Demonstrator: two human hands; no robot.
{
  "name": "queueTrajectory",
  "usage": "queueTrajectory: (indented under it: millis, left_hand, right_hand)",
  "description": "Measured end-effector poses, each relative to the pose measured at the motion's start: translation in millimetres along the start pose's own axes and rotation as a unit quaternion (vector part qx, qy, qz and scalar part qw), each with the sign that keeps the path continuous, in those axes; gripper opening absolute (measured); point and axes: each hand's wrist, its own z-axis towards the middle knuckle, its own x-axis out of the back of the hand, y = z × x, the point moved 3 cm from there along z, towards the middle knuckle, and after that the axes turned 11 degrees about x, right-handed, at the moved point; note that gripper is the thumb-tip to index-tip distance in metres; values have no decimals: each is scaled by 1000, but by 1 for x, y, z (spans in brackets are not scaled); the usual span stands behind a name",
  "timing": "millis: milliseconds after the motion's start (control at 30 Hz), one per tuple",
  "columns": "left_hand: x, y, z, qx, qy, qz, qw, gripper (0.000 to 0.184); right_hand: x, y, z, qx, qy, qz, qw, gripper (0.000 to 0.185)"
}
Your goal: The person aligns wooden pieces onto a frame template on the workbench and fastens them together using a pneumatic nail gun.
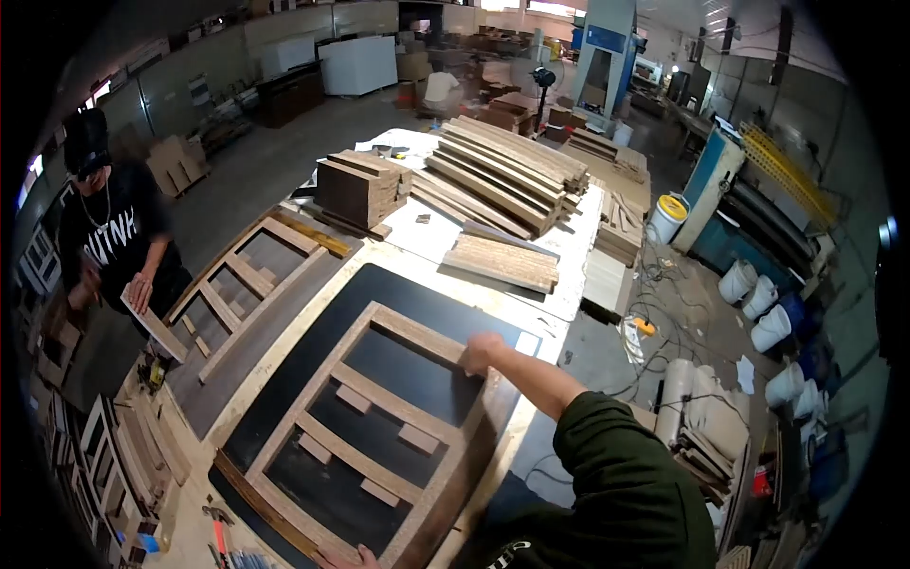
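Observation:
A wooden frame [305, 417] with crosspieces lies on a black panel [355, 284] on the bench in front of me. Small wood blocks [418, 437] sit against its inner crosspieces. At the frame's far right corner, my right hand [483, 353] is closed round the wood. My left hand [349, 558] is at the near end rail, partly cut off by the lower edge of the view, its fingers curled on the wood. A dark strip [261, 503] runs along the panel's near left edge.
Across the bench, a co-worker [118, 223] holds a board beside a second frame [232, 289]. Stacked wood strips [507, 175] and a block pile [360, 190] stand at the far end. A hammer [219, 531] lies at the lower left. Cables and buckets [737, 283] occupy the floor on the right.

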Motion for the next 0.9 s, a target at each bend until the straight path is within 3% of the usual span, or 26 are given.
queueTrajectory:
  millis: [133,167,267,300,433,533,600,700,833,900]
  left_hand:
    - [8,6,4,10,-34,31,999,88]
    - [11,7,5,25,-71,30,997,89]
    - [7,0,9,22,-133,4,991,94]
    - [0,-4,6,27,-144,-12,989,94]
    - [16,6,12,65,-131,-57,988,93]
    - [19,9,17,50,-107,-55,991,92]
    - [20,8,17,42,-98,-54,993,91]
    - [22,9,17,36,-85,-52,994,89]
    - [24,9,13,36,-62,-47,996,87]
    - [21,8,12,39,-65,-52,996,86]
  right_hand:
    - [5,-8,19,31,-152,-118,981,43]
    - [-14,2,37,100,-156,-130,974,43]
    - [-2,-7,27,135,-203,-142,959,40]
    - [-42,14,58,232,-194,-165,939,35]
    - [-13,-2,40,159,-270,-138,940,52]
    - [-21,1,41,148,-270,-136,942,52]
    - [-31,7,48,201,-217,-154,943,55]
    - [11,-18,23,132,-250,-137,949,40]
    - [14,-17,22,135,-248,-134,950,40]
    - [13,-15,21,122,-246,-131,953,59]
